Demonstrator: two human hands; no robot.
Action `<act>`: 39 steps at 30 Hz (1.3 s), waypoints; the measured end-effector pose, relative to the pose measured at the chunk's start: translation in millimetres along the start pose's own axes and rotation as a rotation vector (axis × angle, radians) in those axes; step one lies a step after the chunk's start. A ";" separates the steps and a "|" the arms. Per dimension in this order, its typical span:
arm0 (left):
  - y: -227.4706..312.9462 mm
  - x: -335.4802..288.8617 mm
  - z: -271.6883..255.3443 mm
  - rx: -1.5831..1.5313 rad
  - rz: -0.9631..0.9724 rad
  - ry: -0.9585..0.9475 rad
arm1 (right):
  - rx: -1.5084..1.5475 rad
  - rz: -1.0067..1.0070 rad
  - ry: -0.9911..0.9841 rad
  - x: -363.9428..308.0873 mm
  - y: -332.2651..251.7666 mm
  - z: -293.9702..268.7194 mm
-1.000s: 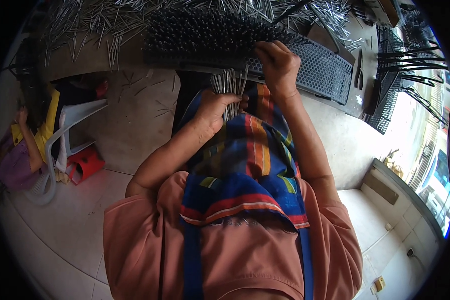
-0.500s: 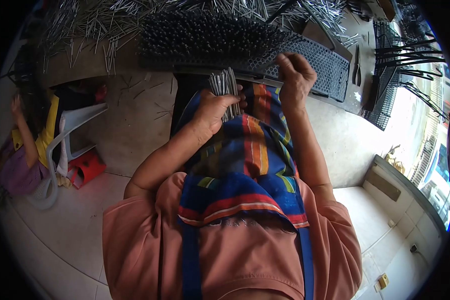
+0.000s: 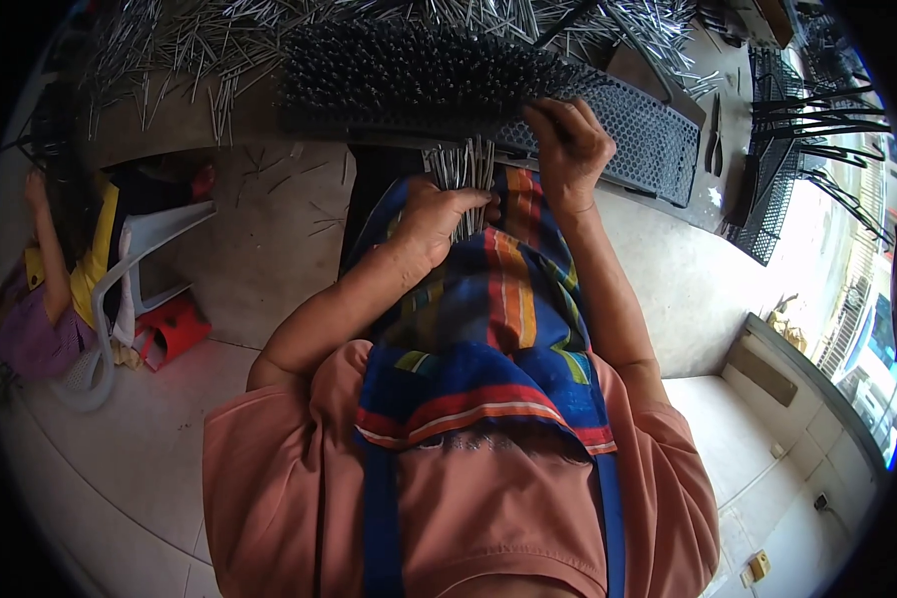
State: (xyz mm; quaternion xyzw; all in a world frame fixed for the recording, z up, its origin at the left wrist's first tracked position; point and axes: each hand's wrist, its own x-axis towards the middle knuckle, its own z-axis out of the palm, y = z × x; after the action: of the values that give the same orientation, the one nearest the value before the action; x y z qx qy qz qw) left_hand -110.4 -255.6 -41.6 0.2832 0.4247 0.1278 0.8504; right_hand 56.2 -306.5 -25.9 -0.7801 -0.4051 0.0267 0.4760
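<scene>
My left hand (image 3: pixel 431 224) is closed around a bundle of thin metal rods (image 3: pixel 460 164), which stick up past its thumb above my striped apron. The bundle stands just on the near side of a black perforated plate (image 3: pixel 648 140). Dense rows of rods (image 3: pixel 409 72) stand upright in the plate's left and middle parts, while bare holes show on its right. Over the right edge of these rows is my right hand (image 3: pixel 578 149), with thumb and fingers pinched together. Whatever its fingertips hold is too small and dark to make out.
Loose metal rods (image 3: pixel 204 50) lie heaped along the far side of the table. Pliers (image 3: pixel 714 145) lie right of the plate, near black metal racks (image 3: pixel 767 169). At left, another person (image 3: pixel 45 319) sits by a white chair (image 3: pixel 105 299) and a red container (image 3: pixel 174 329).
My right hand has moved left over the plate, from the bare holes toward the standing rods. The left hand stays nearly in place, with the rods shifted slightly to the right.
</scene>
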 end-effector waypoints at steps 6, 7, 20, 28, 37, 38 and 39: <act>3.4 -0.9 -2.3 -0.050 -0.071 -0.037 | -0.211 -0.101 -0.054 -1.2 -2.0 0.5; 5.0 -1.3 -2.1 -0.046 -0.081 -0.057 | -0.235 -0.082 -0.056 0.9 0.0 1.4; 5.9 -3.5 -6.7 -0.065 -0.106 -0.106 | -0.503 -0.190 -0.206 -11.6 -6.9 -12.1; 6.3 -10.0 0.6 -0.031 -0.088 -0.142 | 0.372 0.612 -0.549 -34.0 -7.0 -15.6; -15.0 -25.5 -36.1 0.073 -0.089 -0.012 | 0.616 0.292 0.025 -8.6 -26.5 9.7; -19.1 -28.6 -39.6 0.071 -0.085 -0.012 | 0.617 0.289 0.023 -5.2 -25.9 15.6; -23.1 -31.8 -42.7 0.156 -0.060 -0.064 | 0.555 0.154 0.036 -1.9 -26.4 20.9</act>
State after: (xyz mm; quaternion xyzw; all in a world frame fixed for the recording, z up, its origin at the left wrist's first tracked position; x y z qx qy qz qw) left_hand -164.1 -272.8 -55.1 0.3397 0.4141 0.0596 0.8423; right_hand 30.0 -286.9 -17.8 -0.6489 -0.3135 0.1589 0.6748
